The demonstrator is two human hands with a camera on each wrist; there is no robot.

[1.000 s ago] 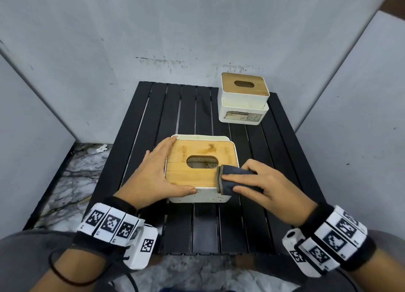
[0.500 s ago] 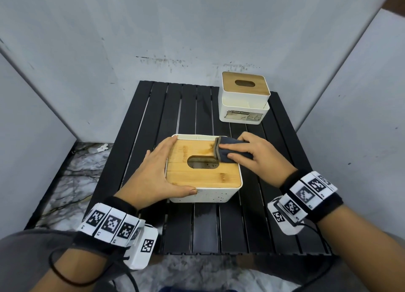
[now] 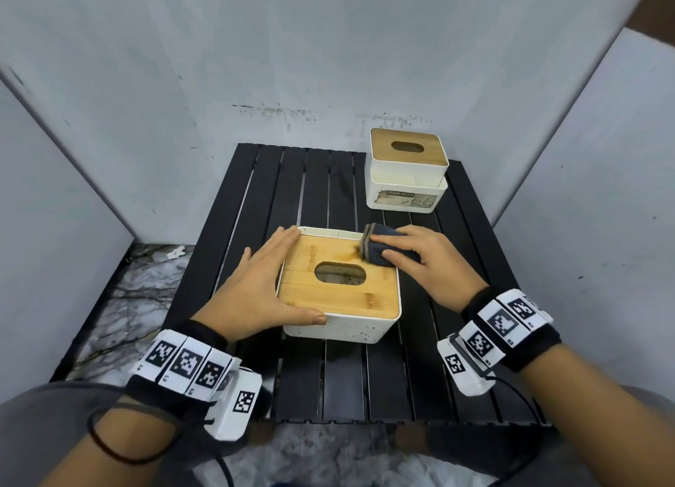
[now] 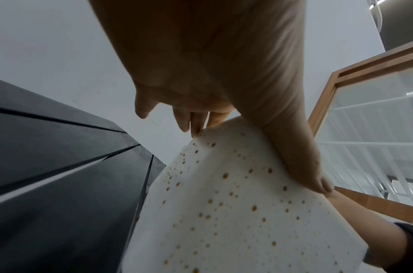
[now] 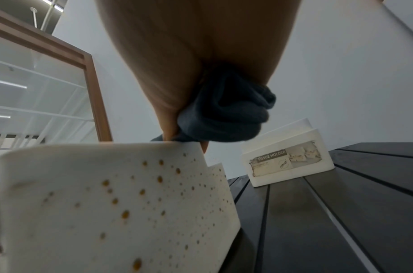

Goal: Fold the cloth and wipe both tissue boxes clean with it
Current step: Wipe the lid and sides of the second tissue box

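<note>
The near tissue box, white with a bamboo lid and brown specks on its walls, sits mid-table. My left hand rests flat against its left side, the thumb along the front edge and pressing the speckled wall. My right hand grips the folded dark cloth and presses it onto the lid's far right corner. In the right wrist view the cloth is bunched under the palm. The second tissue box stands at the back right, untouched, its worn label facing me.
A black slatted table carries both boxes. Grey panels close in the back and both sides. Marble floor shows at the left and in front. A wood-framed glass cabinet appears in the wrist views.
My right hand has slid the cloth from the lid's front right corner along the right edge to its far right corner. The left hand and the box have stayed put.
</note>
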